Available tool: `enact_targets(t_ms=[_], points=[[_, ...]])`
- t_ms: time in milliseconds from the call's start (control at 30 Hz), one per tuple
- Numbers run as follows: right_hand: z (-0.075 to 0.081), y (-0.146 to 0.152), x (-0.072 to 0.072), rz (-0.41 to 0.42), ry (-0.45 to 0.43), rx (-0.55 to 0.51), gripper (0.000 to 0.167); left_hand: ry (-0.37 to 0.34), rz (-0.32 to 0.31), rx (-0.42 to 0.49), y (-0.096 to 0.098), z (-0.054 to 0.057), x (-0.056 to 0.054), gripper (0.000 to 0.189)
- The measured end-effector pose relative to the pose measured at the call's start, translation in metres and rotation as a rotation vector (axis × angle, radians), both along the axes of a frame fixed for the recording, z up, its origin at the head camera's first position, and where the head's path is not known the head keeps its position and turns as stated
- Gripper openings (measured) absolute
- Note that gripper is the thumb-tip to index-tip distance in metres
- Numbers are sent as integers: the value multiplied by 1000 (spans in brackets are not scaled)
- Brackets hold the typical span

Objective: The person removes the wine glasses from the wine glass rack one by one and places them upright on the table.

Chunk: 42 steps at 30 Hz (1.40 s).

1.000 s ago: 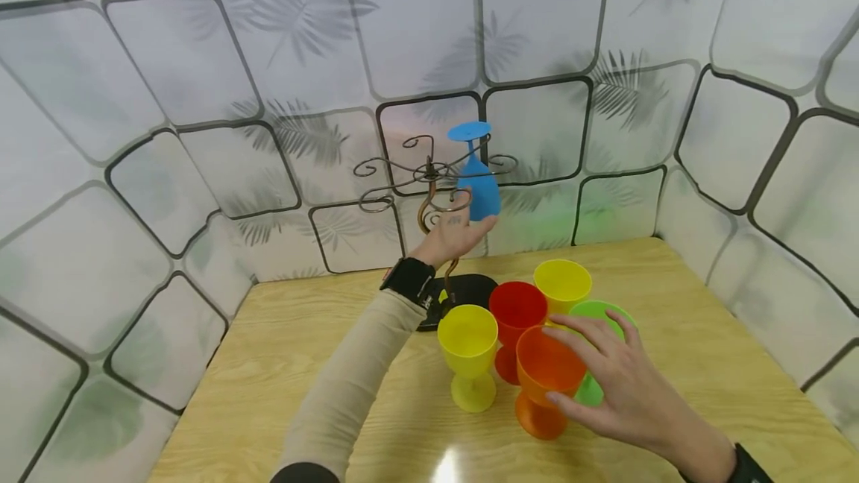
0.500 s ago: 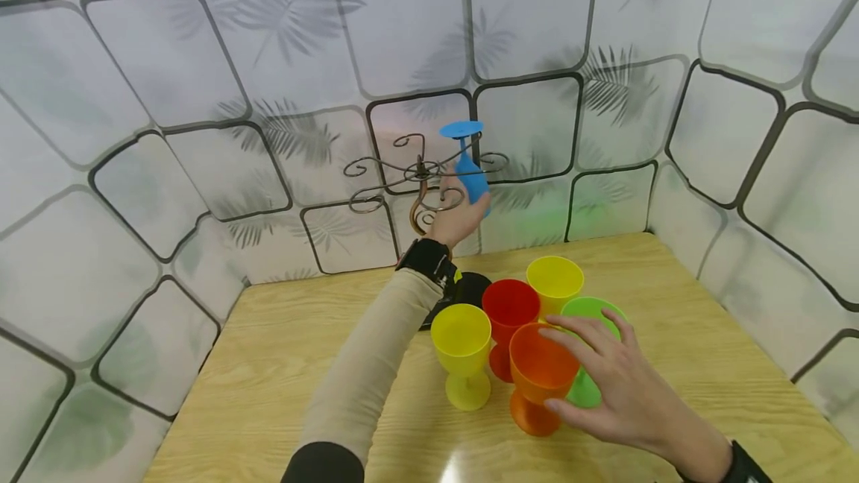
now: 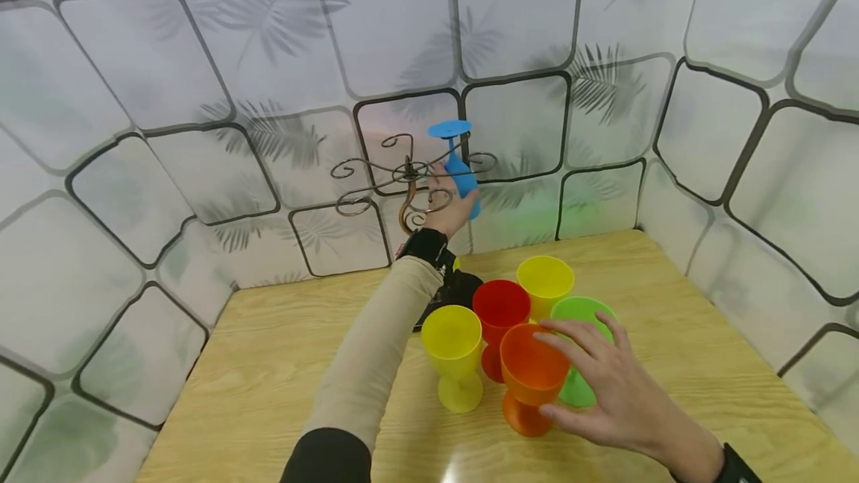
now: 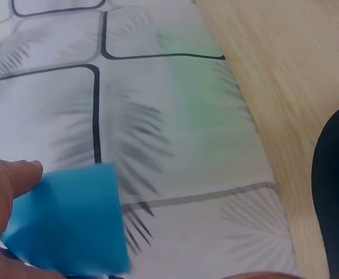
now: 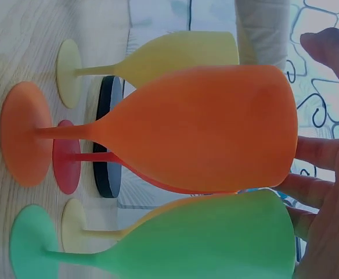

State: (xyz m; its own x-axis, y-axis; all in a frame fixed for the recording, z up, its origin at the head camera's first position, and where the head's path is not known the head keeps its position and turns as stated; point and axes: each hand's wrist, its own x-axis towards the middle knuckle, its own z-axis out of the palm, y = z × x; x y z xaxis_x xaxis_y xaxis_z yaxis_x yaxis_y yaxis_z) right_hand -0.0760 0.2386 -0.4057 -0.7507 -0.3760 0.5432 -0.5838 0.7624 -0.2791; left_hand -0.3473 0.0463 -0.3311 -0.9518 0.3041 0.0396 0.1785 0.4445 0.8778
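Observation:
A blue plastic goblet (image 3: 460,174) is upside down, its stem beside a curled arm of the brown metal stemware rack (image 3: 411,170). My left hand (image 3: 451,207) holds its bowl, with the thumb against the blue side; in the left wrist view, the goblet's bowl (image 4: 76,221) shows beside the thumb. The other fingers are partly hidden. Lower right, my right hand (image 3: 607,386) spreads around the rim of an upright orange goblet (image 3: 533,364). In the right wrist view, the thumb stands apart from the orange goblet (image 5: 210,128), and the fingertips lie behind its rim.
Beside the orange goblet stand a green goblet (image 3: 579,386), a red goblet (image 3: 502,311), a front yellow goblet (image 3: 452,349) and a back yellow goblet (image 3: 545,282). The rack's black base (image 3: 463,291) rests on the wooden table (image 3: 268,379), before a patterned wall covering (image 3: 403,36).
The left thumb and fingers have come around the blue goblet's bowl, where the hand was more spread before. The right hand stays by the orange goblet. The head view has shifted slightly.

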Motion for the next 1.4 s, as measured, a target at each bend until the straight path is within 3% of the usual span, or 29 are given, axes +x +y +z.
enact_targets(t_ms=[133,233,500,800,1067,1233,1400], points=[[-2,0,0,-17,-3,-9,70,107,47,-60,2,-9,-13,85],[-3,1,0,-27,0,-10,66,160,67,-55,5,-10,-16,84],[-5,1,1,-24,-17,-11,66,215,69,-83,12,-18,-25,83],[-7,-1,0,-22,26,-43,65,169,23,5,12,-9,-7,85],[-3,-3,-1,-22,33,-92,66,251,33,-56,11,-1,5,82],[-4,-4,0,-21,37,-91,66,144,22,-106,7,0,5,89],[-5,-6,0,-21,35,-88,66,61,-17,-210,3,-46,-42,96]])
